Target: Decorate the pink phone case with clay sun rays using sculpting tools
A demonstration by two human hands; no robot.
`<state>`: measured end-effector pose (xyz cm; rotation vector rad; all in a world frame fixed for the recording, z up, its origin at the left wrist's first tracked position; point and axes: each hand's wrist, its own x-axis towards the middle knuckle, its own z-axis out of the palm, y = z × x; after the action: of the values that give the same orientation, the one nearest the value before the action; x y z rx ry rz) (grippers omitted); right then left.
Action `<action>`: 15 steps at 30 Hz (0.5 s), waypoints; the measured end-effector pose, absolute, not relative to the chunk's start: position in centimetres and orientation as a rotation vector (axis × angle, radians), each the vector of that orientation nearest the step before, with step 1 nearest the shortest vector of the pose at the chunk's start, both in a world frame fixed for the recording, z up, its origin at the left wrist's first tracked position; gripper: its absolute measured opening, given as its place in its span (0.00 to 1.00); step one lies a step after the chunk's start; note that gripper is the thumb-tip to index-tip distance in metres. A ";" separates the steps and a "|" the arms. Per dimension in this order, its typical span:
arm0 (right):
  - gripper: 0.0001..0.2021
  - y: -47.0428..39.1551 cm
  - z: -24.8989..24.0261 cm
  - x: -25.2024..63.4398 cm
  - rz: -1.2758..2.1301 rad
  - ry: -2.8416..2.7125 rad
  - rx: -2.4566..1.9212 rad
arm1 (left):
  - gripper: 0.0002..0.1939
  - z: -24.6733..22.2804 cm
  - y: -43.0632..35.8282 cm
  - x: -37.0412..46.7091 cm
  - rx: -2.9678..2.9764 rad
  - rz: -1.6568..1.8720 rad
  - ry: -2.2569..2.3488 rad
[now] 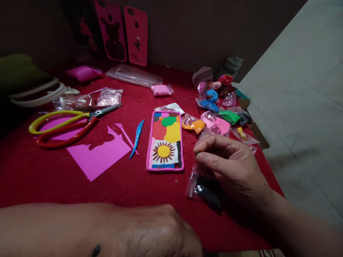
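My right hand (227, 159) is closed in a pinch, with a small dark bit of clay just showing between thumb and index fingertip. Right under it lies a clear bag of black clay (206, 191). My left hand (160, 232) reaches across the bottom edge, its back uppermost and its fingers hidden. Between the hands and the back of the table lies a phone case (166, 130) with a pink rim, coloured clay patches and a yellow sun on white. Beside it are a blue modelling knife (137, 139) and a thin pink tool (125, 137).
Red-and-yellow-handled scissors (66, 130) rest by a cut pink sheet (99, 157) on the left. Bags of orange clay (195, 125), green clay (229, 117) and blue clay (210, 101) crowd the right. Clear cases (135, 75) lie behind; a decorated pink case (136, 35) leans on the wall.
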<state>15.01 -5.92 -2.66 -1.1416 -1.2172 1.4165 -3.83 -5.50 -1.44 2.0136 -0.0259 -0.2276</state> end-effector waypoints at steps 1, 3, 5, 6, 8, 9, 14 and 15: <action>0.04 -5.9 -2.6 15.0 1.398 -1.224 -1.159 | 0.11 -1.4 -5.5 -3.8 2.017 -0.234 -0.021; 0.04 -5.9 -2.5 15.0 1.359 -1.236 -1.183 | 0.11 -1.5 -5.5 -3.9 2.015 -0.240 -0.010; 0.04 -5.8 -2.5 14.9 1.337 -1.250 -1.186 | 0.11 -1.6 -5.6 -4.0 2.010 -0.228 -0.002; 0.04 -5.8 -2.5 14.9 1.340 -1.253 -1.184 | 0.11 -1.7 -5.6 -4.0 2.003 -0.222 0.002; 0.04 -5.8 -2.6 14.9 1.372 -1.235 -1.176 | 0.11 -1.7 -5.6 -4.0 1.996 -0.219 0.005; 0.04 -5.8 -2.6 14.9 1.394 -1.218 -1.173 | 0.11 -1.7 -5.6 -4.0 1.998 -0.225 0.009; 0.07 -5.9 -2.8 15.0 1.475 -1.185 -1.183 | 0.10 -1.4 -5.5 -3.9 2.014 -0.239 -0.013; 0.08 -6.0 -2.8 15.0 1.485 -1.190 -1.188 | 0.10 -1.4 -5.5 -3.9 2.013 -0.239 -0.021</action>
<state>15.03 -5.95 -2.78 -1.1885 -1.1902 1.4853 -3.88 -5.53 -1.37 2.0130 -0.0205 -0.2392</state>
